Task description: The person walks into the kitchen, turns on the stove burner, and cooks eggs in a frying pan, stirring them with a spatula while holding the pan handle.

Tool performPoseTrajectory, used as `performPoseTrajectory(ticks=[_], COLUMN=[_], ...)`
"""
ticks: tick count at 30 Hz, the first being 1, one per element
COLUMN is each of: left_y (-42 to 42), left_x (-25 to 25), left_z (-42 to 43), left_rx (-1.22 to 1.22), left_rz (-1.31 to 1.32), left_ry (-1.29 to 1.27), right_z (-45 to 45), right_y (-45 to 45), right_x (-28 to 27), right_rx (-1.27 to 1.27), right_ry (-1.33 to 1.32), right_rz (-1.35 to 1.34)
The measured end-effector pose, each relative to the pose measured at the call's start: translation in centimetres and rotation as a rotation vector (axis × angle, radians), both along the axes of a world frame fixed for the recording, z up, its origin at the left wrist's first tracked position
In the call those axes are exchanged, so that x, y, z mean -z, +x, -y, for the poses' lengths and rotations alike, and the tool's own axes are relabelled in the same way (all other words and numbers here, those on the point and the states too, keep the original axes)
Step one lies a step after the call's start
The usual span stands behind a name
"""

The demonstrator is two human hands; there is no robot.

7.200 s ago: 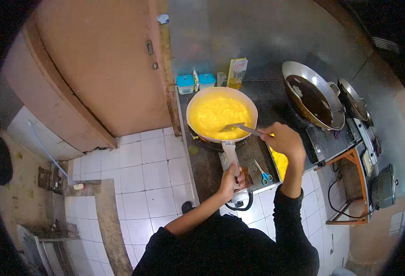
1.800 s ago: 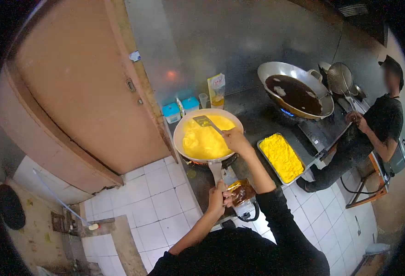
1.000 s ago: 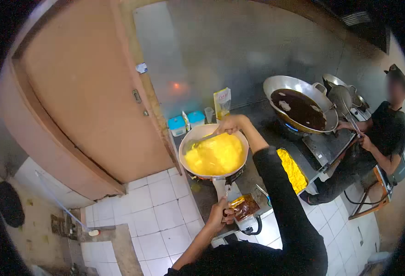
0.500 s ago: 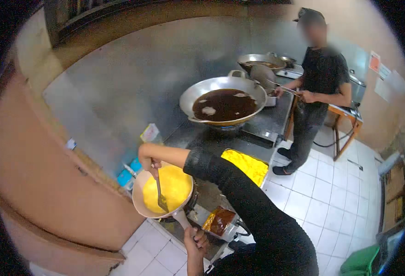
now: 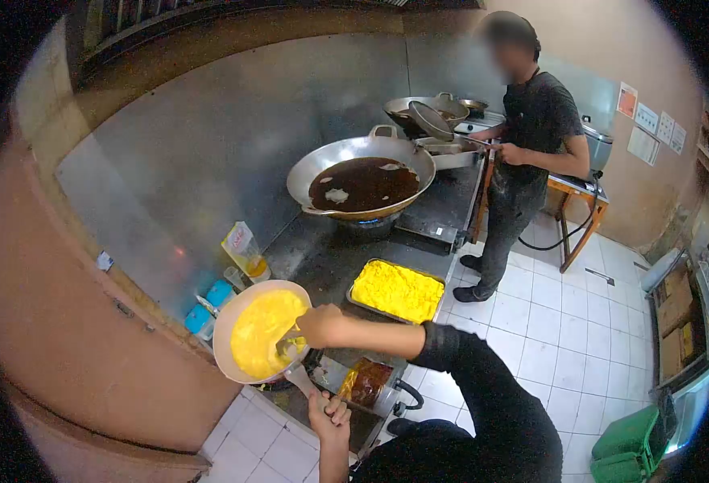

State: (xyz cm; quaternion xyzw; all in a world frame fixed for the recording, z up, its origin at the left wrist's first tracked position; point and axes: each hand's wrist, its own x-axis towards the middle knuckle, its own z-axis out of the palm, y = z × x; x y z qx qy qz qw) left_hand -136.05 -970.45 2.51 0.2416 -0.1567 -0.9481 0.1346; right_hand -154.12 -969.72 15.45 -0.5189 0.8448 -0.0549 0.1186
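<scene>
My left hand (image 5: 329,415) is wrapped round the handle (image 5: 301,381) of a pale frying pan (image 5: 221,342). The pan sits tilted over the burner and holds soft yellow egg (image 5: 259,330) with some folds in it. From above the pan's right rim, my right hand (image 5: 322,328) grips a spatula (image 5: 284,346) whose blade is in the egg. To the right of the pan, a metal tray (image 5: 357,303) carries a heap of yellow scrambled egg (image 5: 398,290). Just below, beside the handle, lies a container with something dark reddish-brown (image 5: 368,381).
A large wok of dark oil (image 5: 362,183) sits over a lit flame. Beyond it, a person in black (image 5: 523,129) holds a strainer (image 5: 431,121) near another wok. A pouch (image 5: 243,245) and blue-lidded containers (image 5: 200,319) stand against the wall. A green bin (image 5: 630,443) is at right.
My right hand has swung from the pan's far side to its right side, pulling the spatula through the egg. The pan has tilted, and the view has shifted. The other person's strainer has lifted.
</scene>
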Motion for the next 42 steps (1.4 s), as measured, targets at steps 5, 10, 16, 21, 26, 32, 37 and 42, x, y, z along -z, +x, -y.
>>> performPoseTrajectory(ticks=[5,10,16,21,26,32,37,42], left_y=[0.0,0.0,0.1,0.0,0.0,-0.1,-0.1,0.0], left_x=[-0.4,-0.4,-0.9,-0.4,-0.7,-1.0,-1.3,-1.8], left_z=[-0.3,-0.3,-0.5,-0.5,-0.4,-0.5,-0.8,-1.0], left_rx=[-0.005,-0.010,-0.028,-0.059,-0.032,-0.014,-0.060,-0.096], left_rz=[0.013,0.026,0.010,0.017,0.047,0.067,0.077,0.075], left_ry=[-0.025,-0.046,-0.044,-0.009,-0.059,-0.078,-0.044,-0.034], right_z=[0.9,3.0,7.0,6.4,3.7,0.6,-2.3,0.3], right_y=[1.9,0.6,1.4,3.3,3.3,-1.1,-0.2,0.8], right_x=[3.3,5.1,5.7,5.4,4.6,2.4,-6.3,-0.9], right_rx=[0.150,0.200,0.197,0.119,0.051,-0.063,0.016,0.004], right_ry=[-0.205,-0.370,-0.368,-0.281,-0.235,-0.243,-0.026,-0.017], right_rz=[0.011,0.075,0.142,0.037,-0.008,-0.152,-0.131,-0.136])
